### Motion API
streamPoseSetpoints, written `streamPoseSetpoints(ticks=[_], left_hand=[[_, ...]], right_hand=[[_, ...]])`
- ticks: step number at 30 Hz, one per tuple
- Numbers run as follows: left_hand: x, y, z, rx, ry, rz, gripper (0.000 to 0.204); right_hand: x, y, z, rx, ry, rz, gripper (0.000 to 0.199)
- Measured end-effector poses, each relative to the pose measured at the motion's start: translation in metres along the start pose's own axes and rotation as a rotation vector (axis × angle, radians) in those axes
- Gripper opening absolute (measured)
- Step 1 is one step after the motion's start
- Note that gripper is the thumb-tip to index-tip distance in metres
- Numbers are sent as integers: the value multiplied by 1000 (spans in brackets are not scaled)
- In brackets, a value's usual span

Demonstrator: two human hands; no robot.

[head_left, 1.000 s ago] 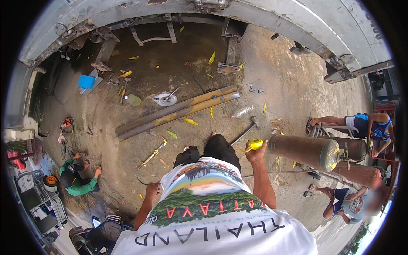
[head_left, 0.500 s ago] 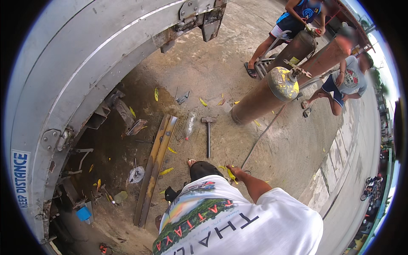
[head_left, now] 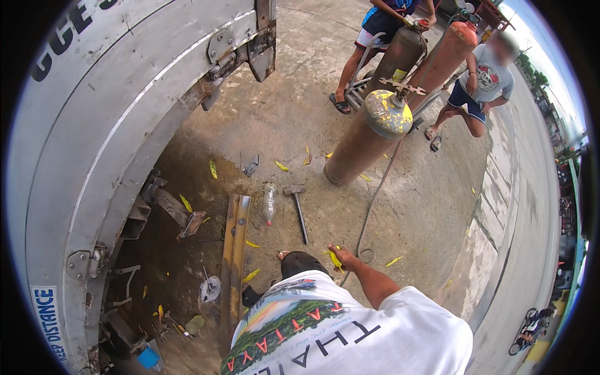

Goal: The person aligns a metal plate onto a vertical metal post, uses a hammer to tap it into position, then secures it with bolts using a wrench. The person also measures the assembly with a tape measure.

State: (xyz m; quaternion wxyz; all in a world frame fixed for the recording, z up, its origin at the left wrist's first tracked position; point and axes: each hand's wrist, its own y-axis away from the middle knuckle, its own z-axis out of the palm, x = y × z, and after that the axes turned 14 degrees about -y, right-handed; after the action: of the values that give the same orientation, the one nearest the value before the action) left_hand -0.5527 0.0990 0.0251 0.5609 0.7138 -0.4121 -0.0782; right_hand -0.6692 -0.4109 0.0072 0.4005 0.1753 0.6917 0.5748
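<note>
My right arm reaches down from a white sleeve, and my right hand (head_left: 340, 253) hangs low with its fingers stretched out. A yellow leaf (head_left: 336, 261) shows right against it; whether the two touch I cannot tell. The hand is nearest a long-handled hammer (head_left: 296, 203) lying on the concrete. Left of the hammer lies a clear plastic bottle (head_left: 269, 203) with a red cap. A long rusty steel channel (head_left: 235, 250) lies further left. Below the hand are my white printed shirt (head_left: 375, 331) and dark trouser leg (head_left: 302, 265). My left hand is out of sight.
A grey metal vehicle body (head_left: 144, 94) fills the left side. A brown-and-yellow gas cylinder (head_left: 359, 147) stands ahead, trailing a hose (head_left: 375, 203). Behind are a dark cylinder (head_left: 400, 56) and a reddish one (head_left: 447, 53). One person (head_left: 381, 25) grips a valve; another (head_left: 490, 78) stands at right.
My view has turned a little, so the cylinders and people sit further left and the steel channel further right. My right hand has shifted slightly left in the picture. The hammer remains on the ground.
</note>
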Motion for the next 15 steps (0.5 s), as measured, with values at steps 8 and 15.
streamPoseSetpoints(ticks=[8,15], left_hand=[[-51,-15,-40,-28,16,16,18],[-118,-32,-80,-27,61,-5,18]], right_hand=[[76,1,20,31,-7,51,68],[136,29,50,77,105,1,71]])
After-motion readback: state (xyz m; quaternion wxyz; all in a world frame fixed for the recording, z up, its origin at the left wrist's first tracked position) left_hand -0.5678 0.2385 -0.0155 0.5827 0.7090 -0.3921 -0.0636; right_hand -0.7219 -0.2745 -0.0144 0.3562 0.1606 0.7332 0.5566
